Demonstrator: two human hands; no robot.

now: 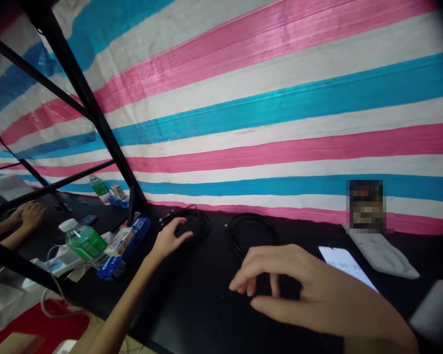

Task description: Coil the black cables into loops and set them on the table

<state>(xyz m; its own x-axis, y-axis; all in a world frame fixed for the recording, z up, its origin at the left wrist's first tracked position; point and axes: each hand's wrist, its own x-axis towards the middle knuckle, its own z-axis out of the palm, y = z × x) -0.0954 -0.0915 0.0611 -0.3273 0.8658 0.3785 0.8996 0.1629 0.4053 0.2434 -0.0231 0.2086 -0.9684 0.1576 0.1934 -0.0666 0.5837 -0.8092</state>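
Observation:
My left hand (171, 238) reaches to the near left side of a coiled black cable (205, 227), with thumb and forefinger apart. Whether its fingertips touch the coil, I cannot tell. A second black cable coil (256, 215) lies to the right on the black table (191, 309). In front of that coil, closer to me, my right hand (291, 275) hovers with bent, spread fingers and nothing in its grasp. Part of the second coil is hidden behind this hand. A phone with a lit white screen (341, 258) lies just beyond my right wrist.
A grey pouch (385, 253) lies at the right. On the left are a green-liquid bottle (84, 241), blue boxes (112, 265), a white power strip (55, 263) and a black metal frame (84, 105). Another person's hands (33, 214) rest beyond it. Striped sheeting (280, 113) hangs behind.

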